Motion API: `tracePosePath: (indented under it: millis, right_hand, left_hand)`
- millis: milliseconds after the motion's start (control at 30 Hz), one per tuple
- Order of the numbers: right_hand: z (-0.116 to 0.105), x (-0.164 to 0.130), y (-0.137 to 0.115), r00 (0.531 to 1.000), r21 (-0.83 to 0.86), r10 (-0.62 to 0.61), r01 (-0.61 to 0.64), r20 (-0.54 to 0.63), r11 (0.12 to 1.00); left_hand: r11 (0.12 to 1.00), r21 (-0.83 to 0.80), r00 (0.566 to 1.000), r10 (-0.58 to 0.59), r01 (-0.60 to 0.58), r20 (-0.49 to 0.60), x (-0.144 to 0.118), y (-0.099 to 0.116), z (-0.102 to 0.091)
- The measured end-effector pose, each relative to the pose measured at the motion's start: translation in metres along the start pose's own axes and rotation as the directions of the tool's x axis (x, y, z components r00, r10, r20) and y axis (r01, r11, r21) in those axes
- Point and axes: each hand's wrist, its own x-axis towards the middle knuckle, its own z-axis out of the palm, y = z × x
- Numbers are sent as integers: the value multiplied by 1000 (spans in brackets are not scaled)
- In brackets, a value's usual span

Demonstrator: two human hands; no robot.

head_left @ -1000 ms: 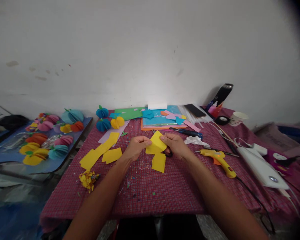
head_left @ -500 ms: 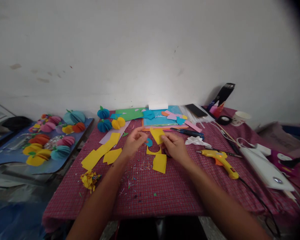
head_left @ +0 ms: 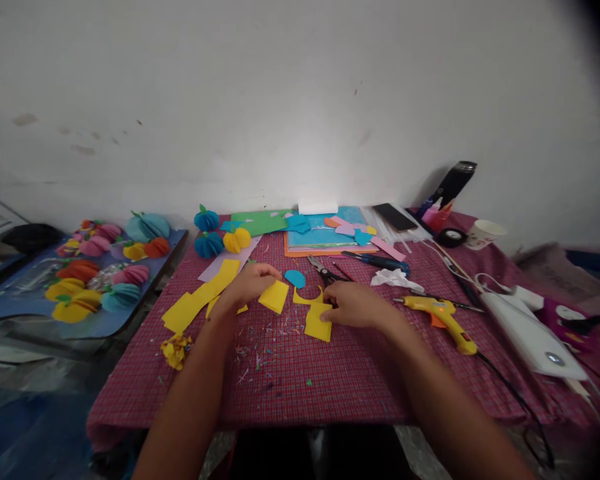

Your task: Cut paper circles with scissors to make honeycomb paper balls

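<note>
Head view looks down on a worktop [head_left: 290,387] covered in a red checked cloth, with both bare hands low over cut yellow paper. Left hand [head_left: 247,283] has its fingers curled down and pinches the upper edge of a small folded yellow piece [head_left: 275,296], which lies just to that hand's right and tilts toward the middle of the cloth. Right hand [head_left: 353,305] lies palm down, fingers loosely bent, its fingertips on the right edge of a yellow rectangle [head_left: 317,323]; whether it pinches the paper or only presses it cannot be told. That rectangle lies between the two hands, nearer the right one, its long axis running roughly away from the person. Touching its far edge is a curved yellow offcut [head_left: 307,298], and just beyond that a blue paper disc [head_left: 295,278]. Scissors [head_left: 325,270] lie open just beyond the right hand. Yellow strips [head_left: 195,300] sit left of the left hand, a crumpled yellow scrap [head_left: 175,348] nearer the person, and a glue gun [head_left: 437,315] well to the right
</note>
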Motion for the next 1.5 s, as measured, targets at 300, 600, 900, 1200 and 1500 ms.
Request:
tracePosePath:
  millis: [300,600,900,1200,1500]
  right_hand:
    - [10,4,-1,995,-49,-38,42,89,998]
    - [-2,5,-8,996,524,56,-87,74,847]
    - [15,15,0,972,603,200,-85,-127,793]
    - [20,21,-2,915,754,350,-84,-201,652]
    - [16,22,2,919,869,322,43,-228,492]
  left_hand:
    - [970,194,954,91,-150,284,-6,0,3]
    - [973,60,964,213,-224,160,-3,7,19]
    - [965,-134,941,253,-227,225,-6,3,50]
    - [603,468,739,647,-646,187,-8,1,65]
    - [736,350,744,653,-579,-142,0,-4,63]
